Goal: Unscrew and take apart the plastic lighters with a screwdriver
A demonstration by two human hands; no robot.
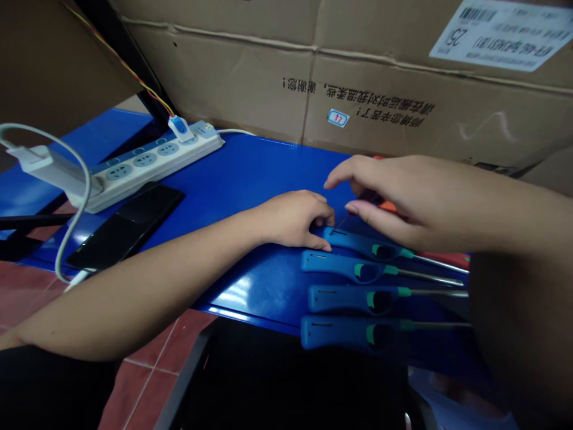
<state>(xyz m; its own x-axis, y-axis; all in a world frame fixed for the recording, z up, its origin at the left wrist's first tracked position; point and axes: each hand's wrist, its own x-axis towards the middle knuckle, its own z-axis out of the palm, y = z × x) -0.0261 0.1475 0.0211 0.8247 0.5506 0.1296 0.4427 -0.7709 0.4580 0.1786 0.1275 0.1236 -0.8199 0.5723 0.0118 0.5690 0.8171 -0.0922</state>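
Several blue lighters with green triggers and long metal tubes lie side by side on the blue table. My left hand (302,220) pinches the handle end of the farthest lighter (353,240). Above that handle, my right hand (385,197) curls round a screwdriver with an orange-red handle (387,206); its thin shaft reaches down to the lighter's end. Nearer to me are a second lighter (333,263), a third lighter (342,297) and the nearest lighter (338,332).
A white power strip (147,164) with plugs and cables stands at the left, beside a black phone (128,226). A large cardboard box (250,77) rises behind the blue table (259,167). Something red lies under my right wrist.
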